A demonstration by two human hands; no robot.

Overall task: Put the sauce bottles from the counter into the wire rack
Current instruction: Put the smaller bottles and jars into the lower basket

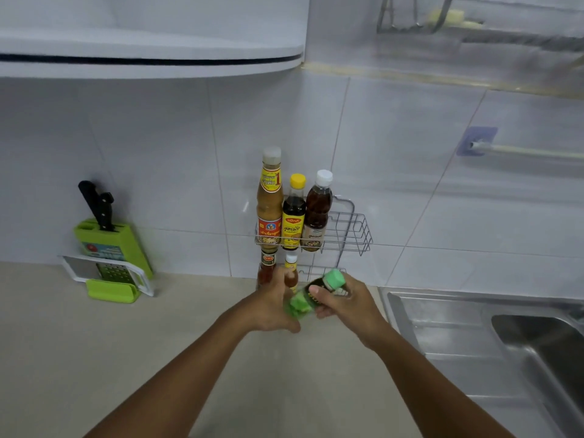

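Right hand (344, 303) gripping green-capped bottle (319, 292) (tilted); left hand (271, 306) cupped beneath, below wire rack (347, 229).

You see a green-capped dark bottle (322, 287) against white tiles (158, 172). The knife block (110, 245) is lime green; the rack (350, 232) is silver.

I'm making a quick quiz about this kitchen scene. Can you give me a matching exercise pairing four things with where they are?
Things:
1. green-capped bottle
2. yellow-capped bottle
3. knife block
4. sink

Places:
A. upper tier of the wire rack
B. counter, far left by the wall
C. tilted, in the right hand
D. right of the counter

Pairs: 1-C, 2-A, 3-B, 4-D
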